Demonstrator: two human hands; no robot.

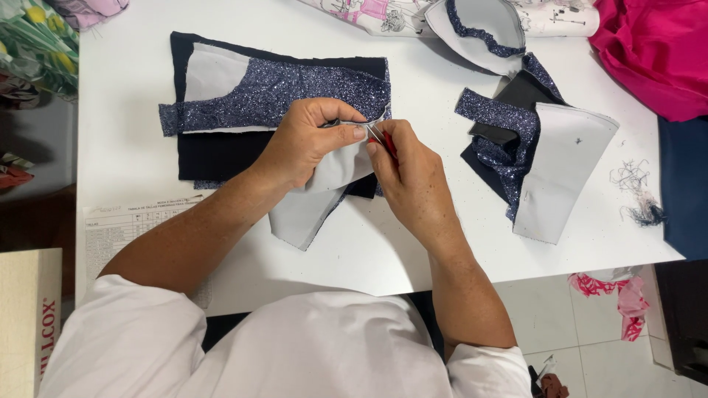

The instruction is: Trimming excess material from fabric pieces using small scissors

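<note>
1. The left hand (306,140) is closed in a pinch on the upper edge of a grey lined fabric piece (313,203), thumb pressed against forefinger. This hold appears to keep the seam edge taut and raised off the white table (125,133), so the edge is presented to the other hand.
2. The right hand (409,173) is closed around a small red-handled tool (385,140), its metal tip at the same edge, just beside the left thumb. The kind of tool cannot be told for certain; it looks like a seam ripper or small snips.
3. The grey piece hangs from the pinch and drapes toward the near table edge, partly covering a stack of glittery blue fabric (273,96) and dark navy cloth (214,155).
4. A second set of cut pieces (546,158), glittery and grey, lies well apart to the right, seemingly set aside.
5. Loose thread clippings (636,193) lie near the right table edge, beside pink fabric (653,51).
6. A printed paper sheet (125,221) lies under the left forearm.
</note>
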